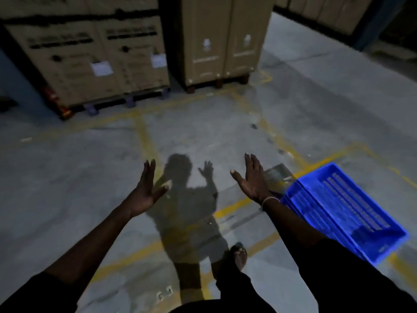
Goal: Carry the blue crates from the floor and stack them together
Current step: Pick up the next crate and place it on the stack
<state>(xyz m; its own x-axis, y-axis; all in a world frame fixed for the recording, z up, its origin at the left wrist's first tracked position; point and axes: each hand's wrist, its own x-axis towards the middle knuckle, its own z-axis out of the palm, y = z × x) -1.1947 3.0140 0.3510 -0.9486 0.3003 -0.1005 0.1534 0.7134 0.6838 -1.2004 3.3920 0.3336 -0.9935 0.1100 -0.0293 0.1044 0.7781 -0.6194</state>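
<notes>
A blue plastic crate (pixel 345 211) with a slotted bottom lies on the concrete floor at the right, its open side up; it looks like nested crates, though blur keeps me from being sure. My right hand (pixel 251 180) is held out in the air just left of the crate, palm inward, fingers spread, holding nothing. My left hand (pixel 146 188) is raised at the same height further left, also with fingers apart and nothing in it. Both hands face each other about a crate's width apart.
Large cardboard boxes on pallets (pixel 90 59) stand ahead at the left, and taller cartons (pixel 223 39) at the centre back. Yellow floor lines (pixel 144 136) cross the grey concrete. My foot (pixel 240 256) steps forward below; my shadow falls on the floor between the hands.
</notes>
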